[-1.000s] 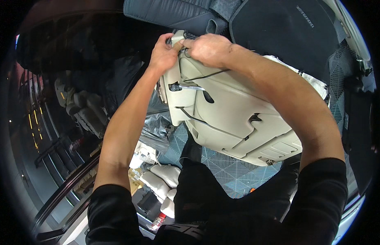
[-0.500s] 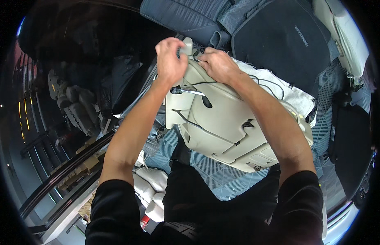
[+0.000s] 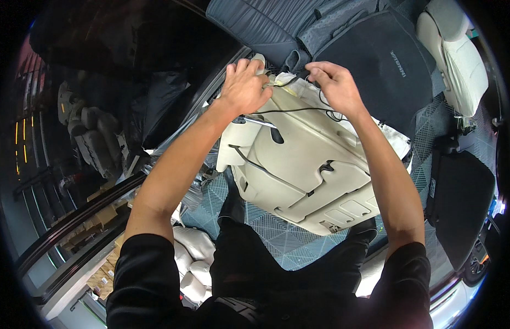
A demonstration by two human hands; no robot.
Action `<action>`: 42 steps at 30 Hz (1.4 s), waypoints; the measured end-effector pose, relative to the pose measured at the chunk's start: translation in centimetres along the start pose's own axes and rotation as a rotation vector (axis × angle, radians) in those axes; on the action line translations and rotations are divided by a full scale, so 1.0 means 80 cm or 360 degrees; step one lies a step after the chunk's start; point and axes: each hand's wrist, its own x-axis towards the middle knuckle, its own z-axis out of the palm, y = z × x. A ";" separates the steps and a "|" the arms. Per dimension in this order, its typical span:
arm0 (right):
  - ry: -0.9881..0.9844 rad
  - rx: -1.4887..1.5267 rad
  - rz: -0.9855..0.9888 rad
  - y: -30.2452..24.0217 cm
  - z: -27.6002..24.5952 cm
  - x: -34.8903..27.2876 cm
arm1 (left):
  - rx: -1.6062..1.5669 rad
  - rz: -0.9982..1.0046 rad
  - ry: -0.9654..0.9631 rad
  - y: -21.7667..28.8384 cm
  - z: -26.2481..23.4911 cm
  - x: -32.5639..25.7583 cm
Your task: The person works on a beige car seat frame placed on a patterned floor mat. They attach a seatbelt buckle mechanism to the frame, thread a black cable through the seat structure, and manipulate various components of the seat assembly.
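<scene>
A cream car seat (image 3: 299, 159), its moulded plastic shell facing up, lies in front of me over the tiled floor. My left hand (image 3: 245, 86) rests at its far left corner, fingers bent over the edge of a cream side piece (image 3: 231, 137). Beyond the far edge my right hand (image 3: 337, 90) is raised, thumb and fingers pinched on a thin black cord (image 3: 290, 111). This cord runs across the shell and loops by a white cloth (image 3: 395, 140) under the seat. A metal lever with a black tip (image 3: 277, 135) sticks out near my left wrist.
Dark grey seats (image 3: 260, 22) and a black mat (image 3: 375, 66) lie beyond. A light seat back (image 3: 452, 60) stands far right, with a black panel (image 3: 463, 197) nearer. White padded pieces (image 3: 194, 252) lie by my left leg. A dark glossy vehicle body (image 3: 129, 49) fills the left.
My right hand has lifted away from the seat's far edge and moved right, drawing the cord with it. My left hand has moved slightly right and down, settling on the corner.
</scene>
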 end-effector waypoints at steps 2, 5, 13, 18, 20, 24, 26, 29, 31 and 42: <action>0.0006 0.0045 0.0031 -0.009 -0.013 -0.015 | -0.0026 -0.0080 -0.0165 0.008 -0.004 0.008; -0.0025 0.0160 0.0143 -0.020 -0.027 -0.033 | -0.0049 -0.0085 -0.0321 0.015 -0.005 0.022; 0.0244 -0.0139 -0.0029 -0.005 -0.029 -0.059 | -0.0433 -0.0062 -0.0030 0.028 0.022 0.035; 0.0285 0.0003 0.0140 0.015 -0.012 -0.069 | -0.0807 -0.0066 0.0327 0.041 -0.001 0.023; 0.0305 0.0120 0.0149 0.016 0.000 -0.073 | -0.0895 -0.0180 0.0275 0.058 -0.026 0.010; 0.0262 0.0536 0.0223 0.000 0.035 -0.094 | -0.1836 -0.0574 0.0122 0.075 -0.025 -0.032; 0.0285 0.0741 0.0255 -0.013 0.054 -0.105 | -0.1948 -0.0632 0.0089 0.084 -0.033 -0.056; 0.0415 0.0937 0.0284 -0.020 0.083 -0.117 | -0.2030 -0.0890 0.0297 0.101 -0.040 -0.091; 0.0379 0.1029 0.0403 -0.009 0.089 -0.125 | -0.2232 -0.1182 0.0300 0.097 -0.040 -0.113; 0.0028 0.0605 0.0326 -0.012 0.137 -0.160 | -0.3260 -0.1452 -0.0051 0.108 0.010 -0.175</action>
